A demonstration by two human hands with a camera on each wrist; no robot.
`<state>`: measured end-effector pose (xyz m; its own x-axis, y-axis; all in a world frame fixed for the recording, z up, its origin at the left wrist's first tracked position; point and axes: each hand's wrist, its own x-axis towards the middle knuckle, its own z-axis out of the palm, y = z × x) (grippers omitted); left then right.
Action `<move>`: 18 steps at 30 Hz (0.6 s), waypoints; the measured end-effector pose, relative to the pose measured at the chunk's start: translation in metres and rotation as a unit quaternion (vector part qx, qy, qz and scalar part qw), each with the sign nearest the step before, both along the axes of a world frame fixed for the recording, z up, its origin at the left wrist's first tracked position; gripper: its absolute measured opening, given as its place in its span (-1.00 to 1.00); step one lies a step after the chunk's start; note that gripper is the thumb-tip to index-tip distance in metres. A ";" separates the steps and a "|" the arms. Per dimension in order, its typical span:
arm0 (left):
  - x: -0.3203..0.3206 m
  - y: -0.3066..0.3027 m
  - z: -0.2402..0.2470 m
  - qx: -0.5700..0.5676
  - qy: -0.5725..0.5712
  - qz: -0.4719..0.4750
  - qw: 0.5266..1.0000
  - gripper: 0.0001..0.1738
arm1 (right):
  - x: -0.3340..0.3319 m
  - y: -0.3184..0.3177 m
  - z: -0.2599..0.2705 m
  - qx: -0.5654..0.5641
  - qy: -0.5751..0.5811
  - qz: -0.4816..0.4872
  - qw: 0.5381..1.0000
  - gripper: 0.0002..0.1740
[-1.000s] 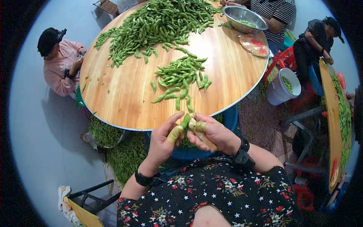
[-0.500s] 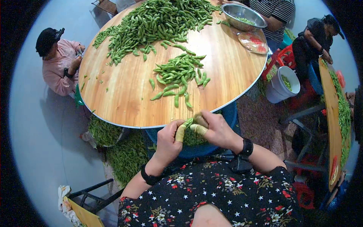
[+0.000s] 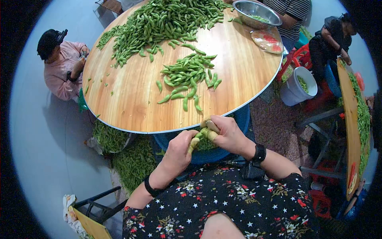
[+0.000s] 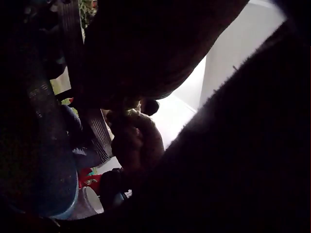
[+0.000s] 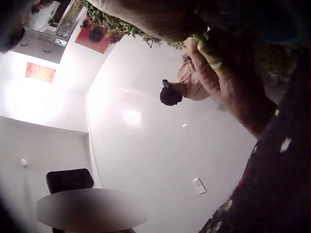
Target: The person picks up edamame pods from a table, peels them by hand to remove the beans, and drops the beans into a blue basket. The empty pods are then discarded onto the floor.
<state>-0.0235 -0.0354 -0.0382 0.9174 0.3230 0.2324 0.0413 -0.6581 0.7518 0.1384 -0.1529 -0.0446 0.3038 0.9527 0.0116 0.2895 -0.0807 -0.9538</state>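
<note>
A green pod [image 3: 198,136] is pinched between the left hand's thumb and fingers; the left hand [image 3: 180,149] is just off the table's near edge. Touching its other end, the right hand [image 3: 229,136] has wrapped thumb and fingers curled round the pod. Below both hands is a blue basin [image 3: 201,157] with green contents. A small group of pods [image 3: 185,75] lies on the round wooden table [image 3: 131,99], in front of a big heap [image 3: 163,28]. The left wrist view is very dark; in the right wrist view the left hand [image 5: 233,82] shows beside the pod.
A steel bowl [image 3: 257,15] and a bagged item [image 3: 267,41] stand at the table's back right. A person in pink [image 3: 63,67] sits at left, others at the back and right. A white bucket [image 3: 298,86] and a second table [image 3: 350,131] are on the right.
Both hands have moved slightly down, away from the table edge, and the right hand has turned over the pod. The small group of pods looks much the same.
</note>
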 end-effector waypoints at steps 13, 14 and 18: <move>0.000 -0.004 -0.005 0.009 -0.006 0.036 0.999 -0.89 | -0.008 0.002 -0.003 0.009 0.178 0.016 0.984 -0.82; -0.006 -0.001 -0.004 0.012 -0.006 0.038 0.999 -0.89 | -0.006 0.001 -0.004 -0.020 0.223 0.053 0.973 -0.84; -0.059 0.028 0.028 0.169 0.336 -0.028 0.926 -0.76 | 0.003 -0.001 -0.006 0.007 0.039 0.120 0.992 -0.85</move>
